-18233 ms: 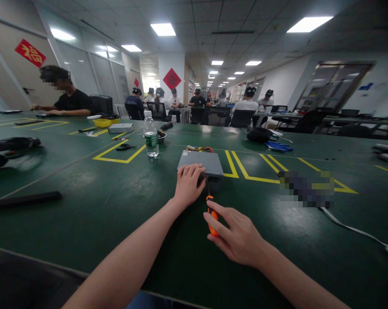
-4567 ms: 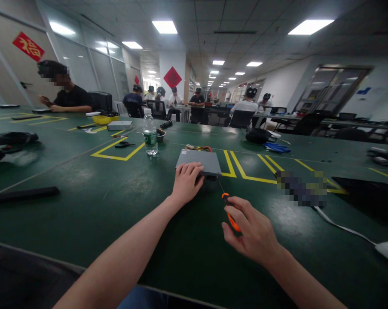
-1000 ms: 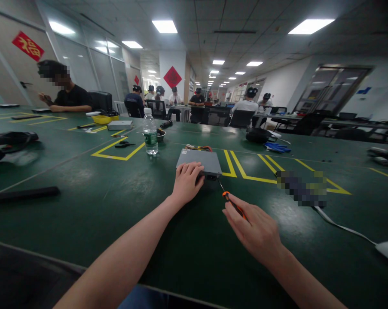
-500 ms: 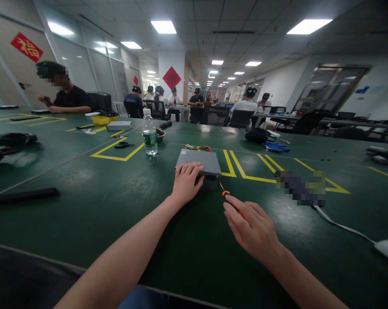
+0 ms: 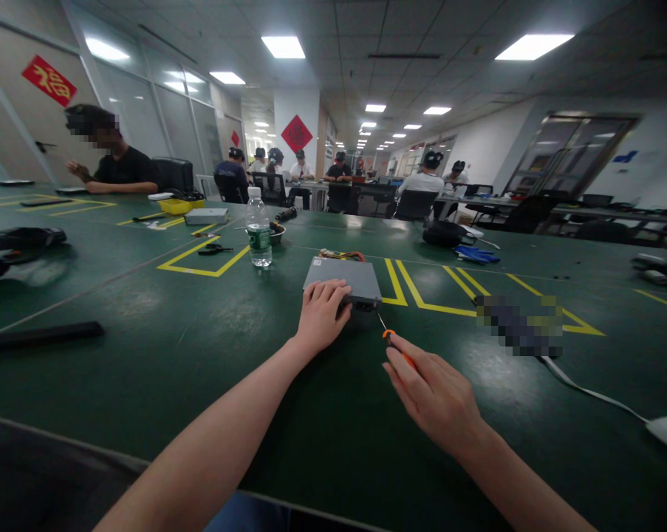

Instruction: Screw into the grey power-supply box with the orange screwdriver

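A grey metal computer power supply (image 5: 355, 278) lies flat on the green table, with coloured cables (image 5: 344, 256) at its far side. Over its near left corner is my left hand (image 5: 323, 314), fingers on the top cover and thumb at the front edge, gripping it. My right hand (image 5: 433, 388) is closed around the orange and black handle of a screwdriver (image 5: 388, 338). The screwdriver's shaft slants up to the left, its tip close to the near right corner of the power supply. Whether the tip touches a screw is too small to tell.
A water bottle (image 5: 259, 233) stands left of the power supply, before a metal bowl (image 5: 278, 233). Yellow tape marks the table. Blue gloves (image 5: 477, 255) and a blurred-out dark object (image 5: 515, 325) with a white cable lie right. A person (image 5: 117, 162) sits far left.
The right-hand fingers have shifted slightly on the screwdriver, showing more of its orange handle. The left hand and the power supply keep their places; the whole view has drifted a little.
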A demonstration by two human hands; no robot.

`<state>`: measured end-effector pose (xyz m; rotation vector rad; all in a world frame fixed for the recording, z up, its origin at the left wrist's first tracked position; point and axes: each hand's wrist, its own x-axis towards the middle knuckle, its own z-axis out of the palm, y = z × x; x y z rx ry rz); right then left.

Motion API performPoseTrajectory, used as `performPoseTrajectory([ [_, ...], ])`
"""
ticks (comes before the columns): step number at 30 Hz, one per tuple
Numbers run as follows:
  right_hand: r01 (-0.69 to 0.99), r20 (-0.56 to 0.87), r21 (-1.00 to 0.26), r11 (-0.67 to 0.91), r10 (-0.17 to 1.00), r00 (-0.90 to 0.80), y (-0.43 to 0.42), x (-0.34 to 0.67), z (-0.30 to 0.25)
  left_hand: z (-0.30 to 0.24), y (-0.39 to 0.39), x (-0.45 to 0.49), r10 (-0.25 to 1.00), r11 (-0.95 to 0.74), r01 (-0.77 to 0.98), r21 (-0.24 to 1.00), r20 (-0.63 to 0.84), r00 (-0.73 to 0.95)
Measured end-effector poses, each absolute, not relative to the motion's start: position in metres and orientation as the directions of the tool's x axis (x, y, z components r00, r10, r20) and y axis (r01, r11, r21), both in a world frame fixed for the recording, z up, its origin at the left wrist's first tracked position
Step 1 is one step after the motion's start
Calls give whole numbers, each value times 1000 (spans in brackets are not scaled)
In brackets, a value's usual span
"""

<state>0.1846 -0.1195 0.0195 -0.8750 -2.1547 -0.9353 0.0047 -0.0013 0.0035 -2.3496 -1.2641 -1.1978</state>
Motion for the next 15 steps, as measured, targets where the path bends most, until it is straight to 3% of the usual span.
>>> performPoseTrajectory([
  [3,781,755,395,484,313,-576,-120,185,21,4,-2,5,601,-606,776,175,740,302],
  [8,793,766,333,511,344,-544,-121,185,20,4,-2,5,604,-601,780,174,738,301],
  [15,792,774,376,481,307,-554,-116,187,18,5,-3,5,612,-598,780,184,734,296],
])
